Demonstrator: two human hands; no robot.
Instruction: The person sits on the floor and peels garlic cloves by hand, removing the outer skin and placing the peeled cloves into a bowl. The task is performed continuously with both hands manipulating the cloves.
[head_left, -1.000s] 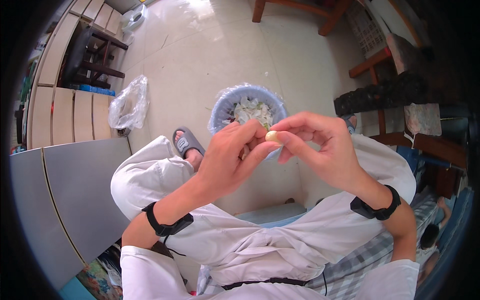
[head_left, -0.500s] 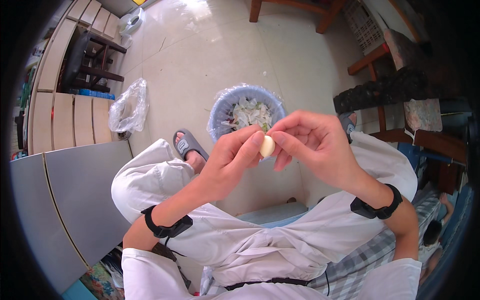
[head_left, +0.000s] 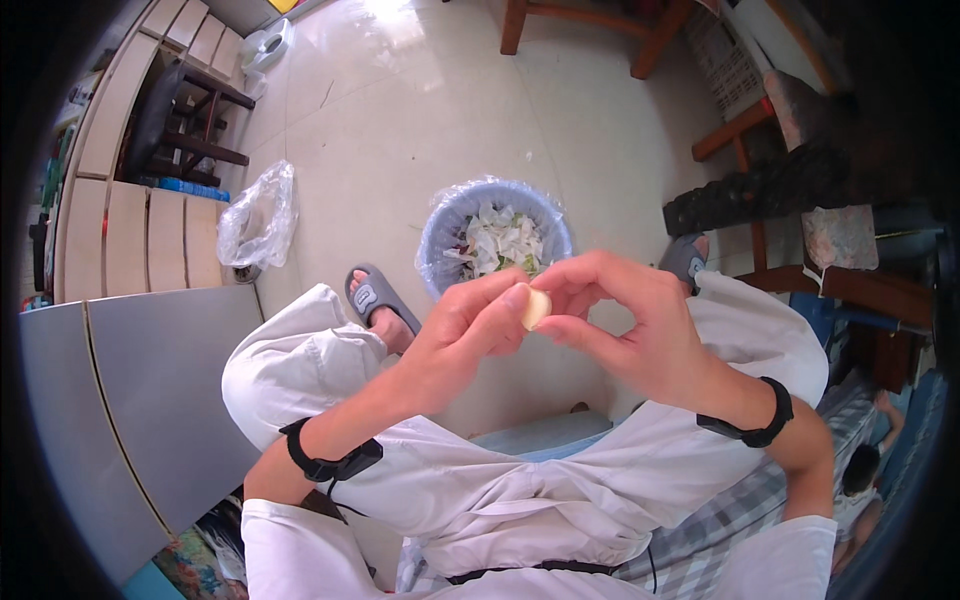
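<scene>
Glossy pale tiles make up the floor (head_left: 350, 110), with thin straight joints between them. Soft white cloth trousers (head_left: 540, 510) fall in loose creases over bent knees. At left, smooth, flat grey panels (head_left: 170, 400) meet along a narrow seam. A round, bluish bin (head_left: 436, 222), its rim wrapped in crinkled clear plastic, holds papery, flaky whitish scraps (head_left: 500, 240) mixed with bits of green. The bag (head_left: 258, 215) on the floor is thin, transparent and wrinkled. Matte grey slippers (head_left: 380, 297) have broad, rounded straps. The left hand (head_left: 455, 335) pinches a smooth, cream-coloured clove (head_left: 537, 309), rounded with a tapering shape, between thumb and forefinger, near the bin's lower edge. The right hand (head_left: 640, 330) is curved into an arc, its thumb and forefinger tips right at the clove; whether they grip it is unclear. Black wristbands (head_left: 335, 457) carry boxy modules.

Counted: two grey panels, one bin, one bag on the floor, two slippers, two hands, two wristbands, one clove between the fingers.
</scene>
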